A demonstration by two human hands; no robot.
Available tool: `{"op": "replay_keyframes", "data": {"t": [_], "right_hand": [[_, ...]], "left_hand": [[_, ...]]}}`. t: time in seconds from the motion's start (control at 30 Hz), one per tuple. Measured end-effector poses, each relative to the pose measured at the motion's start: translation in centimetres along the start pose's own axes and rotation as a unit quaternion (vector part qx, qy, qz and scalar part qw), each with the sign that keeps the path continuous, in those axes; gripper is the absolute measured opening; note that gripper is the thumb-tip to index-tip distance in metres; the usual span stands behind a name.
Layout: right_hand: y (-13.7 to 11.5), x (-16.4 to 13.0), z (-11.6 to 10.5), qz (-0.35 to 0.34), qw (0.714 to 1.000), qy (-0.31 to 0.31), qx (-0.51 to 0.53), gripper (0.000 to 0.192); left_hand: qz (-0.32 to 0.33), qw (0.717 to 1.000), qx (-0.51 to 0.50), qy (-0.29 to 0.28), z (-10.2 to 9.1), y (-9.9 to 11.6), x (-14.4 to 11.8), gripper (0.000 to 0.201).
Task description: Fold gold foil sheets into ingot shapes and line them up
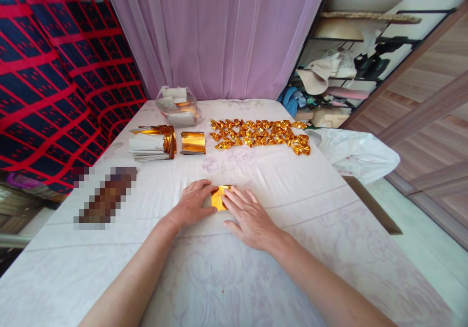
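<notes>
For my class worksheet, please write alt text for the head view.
A person's left hand and right hand touch a piece of gold foil on a pale cloth. Beyond are two stacks of sheets, a clear bag and, to the right, folded gold pieces.

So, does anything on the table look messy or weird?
A little: the leftmost paper stack has uneven edges, with sheets sticking out. Blurry squares at the left hide something, so I can't tell what. Nothing looks spilled.
</notes>
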State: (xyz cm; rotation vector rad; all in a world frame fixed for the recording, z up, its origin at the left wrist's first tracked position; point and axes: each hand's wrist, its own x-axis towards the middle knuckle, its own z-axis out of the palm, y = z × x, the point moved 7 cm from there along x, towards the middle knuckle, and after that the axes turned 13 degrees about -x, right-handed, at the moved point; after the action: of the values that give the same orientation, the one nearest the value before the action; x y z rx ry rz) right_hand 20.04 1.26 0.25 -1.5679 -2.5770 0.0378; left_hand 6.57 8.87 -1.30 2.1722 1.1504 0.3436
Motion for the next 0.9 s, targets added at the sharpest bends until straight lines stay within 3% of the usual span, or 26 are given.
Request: {"op": "replay_keyframes", "data": {"t": [0.13, 0.5, 0.63, 0.73, 0.83, 0.9], "right_hand": [[-1.4, -0.8, 1.6, -0.020, 0.998, -0.065, 0.010, 0.062], [0.8, -3.4, 2.1, 0.009, 0.994, -0.109, -0.014, 0.065], [1.2, -3.7, 1.2, 0.010, 0.997, -0.069, -0.021, 0.057], [1.9, -2.7, -0.1, 0.030, 0.999, 0.001, -0.009, 0.036], [4.1, -0.7, -1.3, 0.126, 0.989, 0.080, 0.000, 0.025], [5.3, 0.9, -1.5, 0.179, 0.979, 0.100, -0.021, 0.025]], "left_hand": [[0.007, 1.000, -0.001, 0.002, 0.0, 0.1, 0.0, 0.057], [0.004, 1.000, 0.006, -0.010, 0.2, -0.2, 0.0, 0.060], [-0.003, 1.000, 0.003, -0.012, 0.3, -0.2, 0.0, 0.060], [-0.004, 1.000, 0.000, -0.009, 0.3, -0.2, 0.0, 0.060], [-0.005, 1.000, -0.003, -0.002, 0.3, -0.3, 0.0, 0.060], [-0.004, 1.000, -0.004, 0.002, 0.3, -0.4, 0.1, 0.060]]}}
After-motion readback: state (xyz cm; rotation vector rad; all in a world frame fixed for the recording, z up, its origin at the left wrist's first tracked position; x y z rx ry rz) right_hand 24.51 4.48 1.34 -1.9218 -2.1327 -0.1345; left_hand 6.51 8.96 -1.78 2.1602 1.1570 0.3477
